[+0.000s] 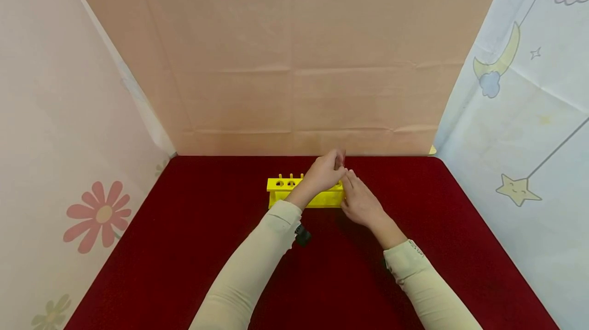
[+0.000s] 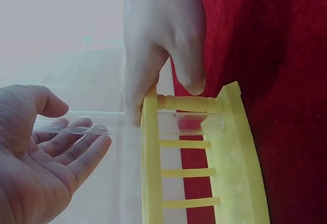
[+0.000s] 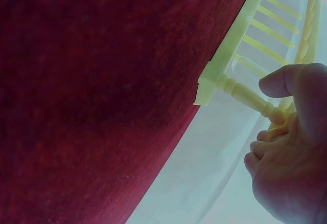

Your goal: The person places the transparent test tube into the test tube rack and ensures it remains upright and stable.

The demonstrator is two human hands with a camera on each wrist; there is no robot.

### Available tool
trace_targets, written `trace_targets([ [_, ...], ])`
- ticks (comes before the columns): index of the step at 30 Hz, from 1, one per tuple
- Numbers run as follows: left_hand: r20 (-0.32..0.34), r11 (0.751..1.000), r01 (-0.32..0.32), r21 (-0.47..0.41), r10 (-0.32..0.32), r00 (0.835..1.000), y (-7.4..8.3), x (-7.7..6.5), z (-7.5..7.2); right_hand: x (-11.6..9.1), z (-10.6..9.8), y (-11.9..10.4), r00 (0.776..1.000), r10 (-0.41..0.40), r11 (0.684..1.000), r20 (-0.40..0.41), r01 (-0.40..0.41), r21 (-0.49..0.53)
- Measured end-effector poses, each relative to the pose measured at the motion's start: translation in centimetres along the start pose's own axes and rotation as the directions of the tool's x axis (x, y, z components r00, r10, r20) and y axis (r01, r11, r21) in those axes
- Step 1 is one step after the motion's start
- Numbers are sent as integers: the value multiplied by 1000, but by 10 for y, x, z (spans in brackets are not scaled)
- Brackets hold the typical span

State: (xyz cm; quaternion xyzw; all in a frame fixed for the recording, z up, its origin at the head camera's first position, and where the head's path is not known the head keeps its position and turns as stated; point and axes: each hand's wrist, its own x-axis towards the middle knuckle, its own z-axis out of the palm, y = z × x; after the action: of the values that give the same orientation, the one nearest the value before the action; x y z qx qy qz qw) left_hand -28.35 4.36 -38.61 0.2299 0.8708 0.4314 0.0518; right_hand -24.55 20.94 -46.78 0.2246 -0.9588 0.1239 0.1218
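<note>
A yellow test tube rack [image 1: 329,199] with round holes and a row of pegs stands on the red tabletop. A clear test tube [image 2: 115,121] passes through the hole at its right end, its lower end close to the rack's base. My left hand [image 1: 325,170] holds the upper part of the tube, thumb on one side and fingers loosely curled on the other. My right hand [image 1: 362,202] grips the right end of the rack, with its thumb [image 3: 278,82] beside the end post [image 3: 248,96]. In the head view, the left hand hides most of the tube.
A small dark object [image 1: 302,235] shows beside the left cuff. The red tabletop [image 1: 161,258] is bordered by a tan paper backdrop [image 1: 230,64] and patterned side sheets [image 1: 520,140].
</note>
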Motion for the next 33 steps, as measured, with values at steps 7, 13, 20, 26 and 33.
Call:
trace_targets([
  [7, 7, 1000, 8, 11, -8, 1000, -1, 0, 2, 0, 1, 0, 1000, 10, 1000, 17, -10, 4],
  [13, 8, 1000, 8, 14, -8, 1000, -2, -1, 2, 1, 2, 0, 999, 22, 1000, 33, -22, -6],
  [20, 2, 1000, 5, 28, -5, 1000, -4, 0, 3, 1, 1, -1, 998, 31, 1000, 47, -31, -3],
  [26, 3, 1000, 6, 31, -6, 1000, -6, 1, 4, 1, 3, 0, 998, 26, 1000, 51, -26, -3],
  [33, 0, 999, -15, 29, 15, 1000, -7, 2, 5, 1, 1, -1, 998, 34, 999, 45, -33, -4],
])
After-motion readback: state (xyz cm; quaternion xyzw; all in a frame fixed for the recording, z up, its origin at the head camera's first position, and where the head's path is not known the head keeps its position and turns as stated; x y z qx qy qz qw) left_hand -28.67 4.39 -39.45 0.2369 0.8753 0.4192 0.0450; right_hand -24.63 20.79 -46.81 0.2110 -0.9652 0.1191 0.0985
